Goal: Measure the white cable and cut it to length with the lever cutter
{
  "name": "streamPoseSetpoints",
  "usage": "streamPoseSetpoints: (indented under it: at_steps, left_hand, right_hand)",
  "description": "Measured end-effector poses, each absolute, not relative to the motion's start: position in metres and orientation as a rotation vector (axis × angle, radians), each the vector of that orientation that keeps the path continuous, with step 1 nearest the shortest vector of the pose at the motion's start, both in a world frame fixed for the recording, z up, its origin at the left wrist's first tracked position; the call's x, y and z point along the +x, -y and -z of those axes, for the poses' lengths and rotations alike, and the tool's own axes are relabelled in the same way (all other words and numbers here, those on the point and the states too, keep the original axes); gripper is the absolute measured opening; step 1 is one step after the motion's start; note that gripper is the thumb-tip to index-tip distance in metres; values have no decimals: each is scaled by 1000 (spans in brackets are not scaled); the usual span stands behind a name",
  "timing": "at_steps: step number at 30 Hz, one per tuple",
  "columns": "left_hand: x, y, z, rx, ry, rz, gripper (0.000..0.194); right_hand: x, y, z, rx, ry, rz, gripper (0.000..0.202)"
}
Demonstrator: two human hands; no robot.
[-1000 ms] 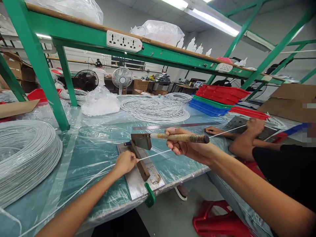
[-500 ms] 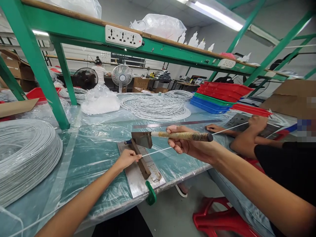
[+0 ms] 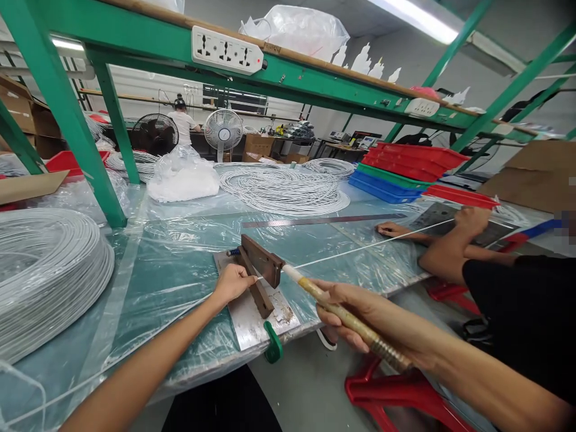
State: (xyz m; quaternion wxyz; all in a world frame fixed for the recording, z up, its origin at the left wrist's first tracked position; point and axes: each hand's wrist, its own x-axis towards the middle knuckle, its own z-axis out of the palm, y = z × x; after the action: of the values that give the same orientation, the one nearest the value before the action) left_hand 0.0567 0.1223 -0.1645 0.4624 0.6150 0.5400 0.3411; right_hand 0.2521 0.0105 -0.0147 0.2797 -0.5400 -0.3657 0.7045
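Observation:
A bench lever cutter [image 3: 261, 259] with a dark brown blade and bar sits on a metal base plate [image 3: 245, 330] at the table's front edge. My right hand [image 3: 344, 312] is wrapped round its long worn handle, which slopes down toward me. At the cutter bar, my left hand [image 3: 234, 282] pinches a thin white cable [image 3: 260, 278] between thumb and fingertips, and a short end of it sticks out toward the blade. Beyond the blade, a white cable stretches right to a co-worker's hand [image 3: 472, 219]. A green clamp [image 3: 272, 343] grips the table edge by the plate.
A big coil of white cable [image 3: 54, 282] stands at left, and a looser coil [image 3: 288, 192] lies at the back. A steel ruler [image 3: 321, 221] lies behind the cutter. Stacked red, green and blue trays [image 3: 405, 174] stand back right. A red stool [image 3: 400, 390] is below.
My right hand has swung the cutter handle down and toward me, bringing the blade closer to the bar. My left hand stays by the bar with its pinch on the cable.

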Motion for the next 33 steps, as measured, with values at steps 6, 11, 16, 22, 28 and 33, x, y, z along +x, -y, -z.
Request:
streamPoseSetpoints:
  at_steps: [6, 11, 16, 22, 28, 33]
  left_hand:
    - [57, -124, 165, 1543, -1346, -836, 39]
    - [57, -123, 163, 1566, -1343, -833, 39]
    - [56, -120, 161, 1564, -1342, -839, 40]
    - [58, -118, 159, 1547, -1342, -854, 39]
    - [51, -114, 154, 1514, -1285, -893, 46]
    - [33, -99, 129, 1490, -1148, -914, 47]
  right_hand:
    - [240, 4, 32, -1649, 861, -1884, 29]
    - [241, 3, 52, -1700, 1055, -1839, 23]
    - [244, 10, 58, -1609, 1244, -1731, 34]
    - [242, 18, 65, -1661, 1391, -1596, 34]
    - [236, 36, 128, -1723, 1423, -1316, 36]
    - [242, 33, 84, -1651, 1303, -1486, 73]
